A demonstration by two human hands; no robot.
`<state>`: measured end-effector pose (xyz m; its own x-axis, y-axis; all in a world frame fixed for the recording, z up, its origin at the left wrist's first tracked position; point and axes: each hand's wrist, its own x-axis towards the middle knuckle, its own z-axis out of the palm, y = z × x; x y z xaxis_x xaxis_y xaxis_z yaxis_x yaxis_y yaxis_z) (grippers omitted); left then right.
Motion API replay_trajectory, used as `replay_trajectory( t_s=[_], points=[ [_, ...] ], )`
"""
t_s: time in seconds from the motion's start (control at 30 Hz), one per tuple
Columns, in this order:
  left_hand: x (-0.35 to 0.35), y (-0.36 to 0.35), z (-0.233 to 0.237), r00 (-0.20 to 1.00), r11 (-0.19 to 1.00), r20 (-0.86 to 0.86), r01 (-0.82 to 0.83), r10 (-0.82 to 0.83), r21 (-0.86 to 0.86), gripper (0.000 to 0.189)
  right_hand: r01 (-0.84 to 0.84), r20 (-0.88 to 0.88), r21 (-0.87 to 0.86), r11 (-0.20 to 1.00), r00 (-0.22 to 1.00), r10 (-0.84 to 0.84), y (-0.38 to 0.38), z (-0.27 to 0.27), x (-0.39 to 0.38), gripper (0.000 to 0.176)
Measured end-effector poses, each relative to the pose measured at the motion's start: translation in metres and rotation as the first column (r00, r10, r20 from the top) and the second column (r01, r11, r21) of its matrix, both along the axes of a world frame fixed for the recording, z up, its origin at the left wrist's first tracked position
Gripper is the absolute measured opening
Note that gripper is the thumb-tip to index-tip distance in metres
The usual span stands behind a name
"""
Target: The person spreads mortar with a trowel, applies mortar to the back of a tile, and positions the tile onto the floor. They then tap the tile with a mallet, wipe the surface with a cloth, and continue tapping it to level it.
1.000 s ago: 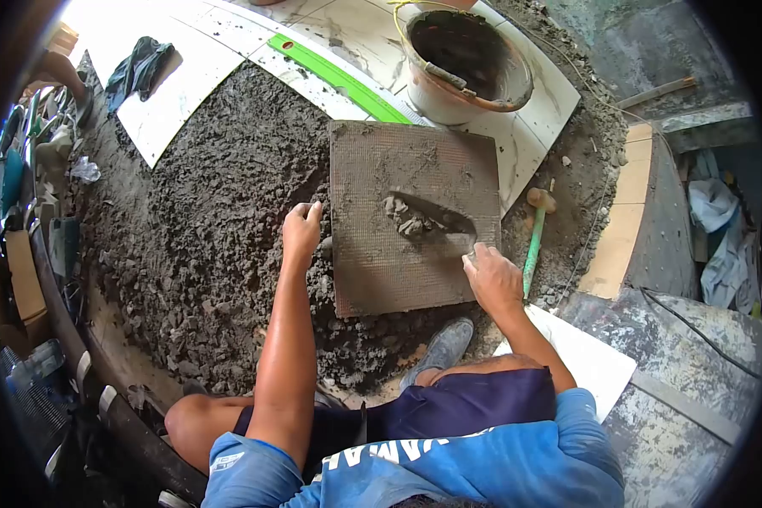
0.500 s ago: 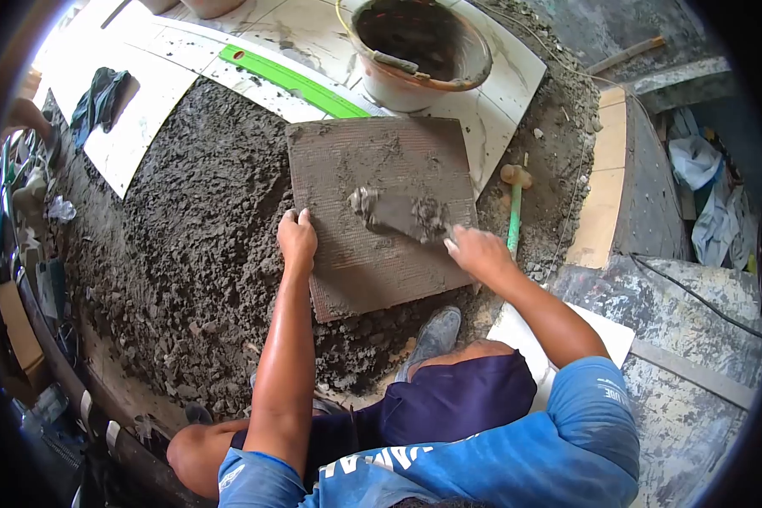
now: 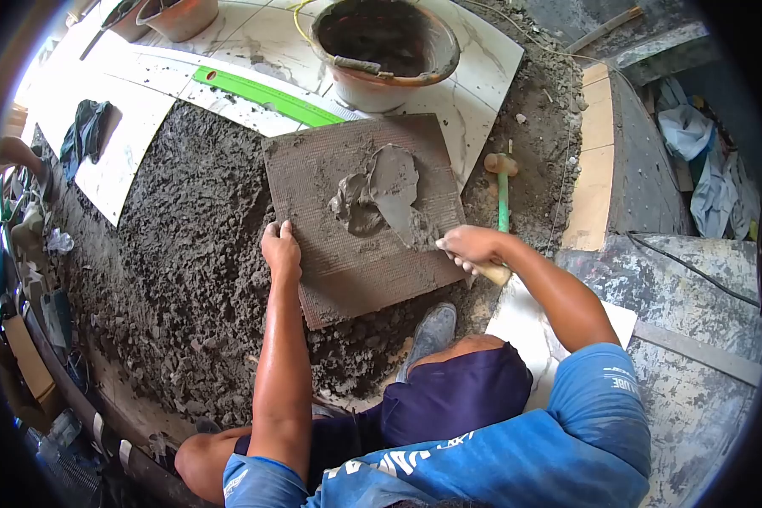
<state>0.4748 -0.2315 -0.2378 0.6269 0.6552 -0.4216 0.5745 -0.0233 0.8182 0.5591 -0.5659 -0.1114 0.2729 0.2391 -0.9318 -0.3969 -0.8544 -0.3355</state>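
Note:
A square tile [image 3: 339, 284], its ribbed back facing up and smeared with grey mortar, is tilted over the rough mortar bed [image 3: 190, 220]. My left hand [image 3: 281, 247] is closed on the tile's left edge, thumb on the upper face and the other fingers partly hidden. In my right hand [image 3: 472, 245] is the wooden handle of a trowel [image 3: 396, 193], at the tile's right side. The trowel's mortar-coated blade points away from me over the middle of the tile. A lump of wet mortar [image 3: 356, 207] sits against the blade's left side.
A mortar bucket [image 3: 381, 89] stands on laid white tiles [image 3: 474, 80] beyond, near a green level [image 3: 267, 95]. To the right lies a mallet [image 3: 502, 186] with a green handle. A dark cloth [image 3: 85, 140] and another person's arm [image 3: 19, 154] are at the left.
The trowel blade has swung from pointing left to pointing away from me, and a larger lump of mortar shows on the tile. My left hand keeps its hold on the edge.

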Motion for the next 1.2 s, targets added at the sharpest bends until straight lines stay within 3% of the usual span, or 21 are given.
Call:
replay_trajectory(
  t_s=[0.1, 0.17, 0.2, 0.3, 0.37, 0.43, 0.47, 0.5, 0.53, 0.57, 0.63, 0.77, 0.8, 0.87, 0.9, 0.93, 0.97, 1.03, 1.1, 1.17, 1.2],
  points=[
    [0.004, 0.0, 0.009, 1.0, 0.999, 0.003, -0.005, 0.005, -0.049, 0.023, 0.001, 0.024, 0.001, 1.0, 1.0, -0.001, -0.01, 0.012, 0.005, 0.034],
    [0.001, 0.002, 0.004, 0.998, 0.993, 0.057, 0.016, -0.01, -0.118, 0.021, 0.338, 0.148, 0.038, 0.94, 0.929, -0.34, -0.012, 0.008, 0.02, 0.035],
    [0.001, 0.004, 0.0, 0.999, 0.993, 0.048, 0.018, -0.012, -0.118, 0.02, 0.442, -0.004, 0.069, 0.894, 0.896, -0.443, -0.018, -0.005, 0.036, 0.035],
    [0.002, 0.004, 0.006, 1.0, 0.986, 0.014, 0.012, -0.01, -0.164, 0.02, 0.435, -0.131, 0.141, 0.89, 0.899, -0.418, 0.011, -0.044, 0.046, 0.035],
    [0.001, 0.004, 0.001, 0.999, 0.992, 0.038, 0.018, -0.013, -0.122, 0.021, 0.278, -0.243, 0.122, 0.953, 0.939, -0.243, 0.045, -0.027, 0.042, 0.035],
    [0.001, 0.005, -0.002, 0.997, 0.996, 0.075, 0.023, -0.017, -0.086, 0.021, 0.097, -0.167, 0.159, 0.982, 0.983, -0.07, 0.07, -0.021, 0.021, 0.036],
    [0.001, 0.007, -0.003, 0.999, 0.993, 0.037, 0.029, -0.025, -0.117, 0.023, -0.044, -0.032, 0.129, 0.991, 0.998, 0.048, 0.076, -0.016, 0.014, 0.039],
    [0.0, 0.009, -0.005, 1.0, 0.988, -0.004, 0.03, -0.031, -0.149, 0.024, -0.347, 0.068, 0.116, 0.931, 0.938, 0.341, 0.071, -0.033, 0.017, 0.039],
    [0.002, 0.01, -0.008, 1.0, 0.989, -0.003, 0.024, -0.025, -0.149, 0.024, -0.512, 0.355, -0.037, 0.858, 0.796, 0.49, 0.066, -0.037, 0.011, 0.038],
    [0.002, 0.011, -0.012, 1.0, 0.99, 0.003, 0.028, -0.028, -0.139, 0.024, -0.606, 0.571, -0.227, 0.762, 0.551, 0.608, 0.059, -0.042, 0.003, 0.038],
    [-0.002, 0.013, -0.019, 0.999, 0.991, -0.005, 0.034, -0.035, -0.128, 0.024, -0.424, 0.559, -0.338, 0.84, 0.628, 0.542, 0.053, -0.018, 0.011, 0.037],
    [-0.002, 0.009, -0.015, 0.999, 0.988, 0.048, 0.02, -0.013, -0.151, 0.023, -0.23, 0.601, -0.478, 0.848, 0.618, 0.506, 0.026, -0.03, 0.052, 0.041],
    [-0.001, 0.008, -0.012, 0.999, 0.988, 0.045, 0.006, 0.001, -0.155, 0.022, -0.228, 0.607, -0.48, 0.847, 0.61, 0.508, 0.016, -0.043, 0.065, 0.041],
    [-0.001, 0.008, -0.008, 0.999, 0.993, 0.043, 0.006, -0.001, -0.122, 0.022, -0.469, 0.552, -0.412, 0.781, 0.553, 0.624, -0.002, -0.078, 0.085, 0.044],
    [0.0, 0.006, -0.007, 0.999, 0.996, 0.032, 0.01, -0.008, -0.093, 0.021, -0.47, 0.554, -0.417, 0.778, 0.548, 0.627, 0.005, -0.068, 0.078, 0.044],
    [-0.001, 0.007, -0.012, 0.999, 0.995, 0.035, 0.011, -0.008, -0.096, 0.021, -0.215, 0.438, -0.186, 0.959, 0.855, 0.277, 0.02, -0.049, 0.058, 0.044],
    [-0.002, 0.01, -0.022, 0.999, 0.994, 0.039, 0.01, -0.006, -0.109, 0.021, 0.134, 0.207, -0.017, 0.991, 0.97, -0.128, 0.031, -0.035, 0.04, 0.044],
    [-0.001, 0.011, -0.022, 0.999, 0.993, 0.047, 0.012, -0.007, -0.118, 0.022, 0.101, -0.001, 0.059, 0.993, 0.995, -0.101, 0.038, -0.028, 0.014, 0.042],
    [-0.001, 0.01, -0.016, 1.0, 0.995, 0.014, 0.028, -0.026, -0.097, 0.022, 0.067, -0.074, 0.096, 0.993, 0.995, -0.059, 0.036, -0.01, 0.0, 0.04],
    [0.001, 0.011, -0.014, 0.999, 0.993, 0.013, 0.038, -0.036, -0.108, 0.023, 0.047, -0.07, 0.054, 0.997, 0.997, -0.043, 0.028, 0.005, 0.004, 0.039],
    [-0.001, 0.011, -0.014, 0.999, 0.992, 0.003, 0.041, -0.041, -0.123, 0.023, 0.132, 0.059, 0.035, 0.991, 0.989, -0.134, 0.019, 0.008, 0.011, 0.038]
  ],
)
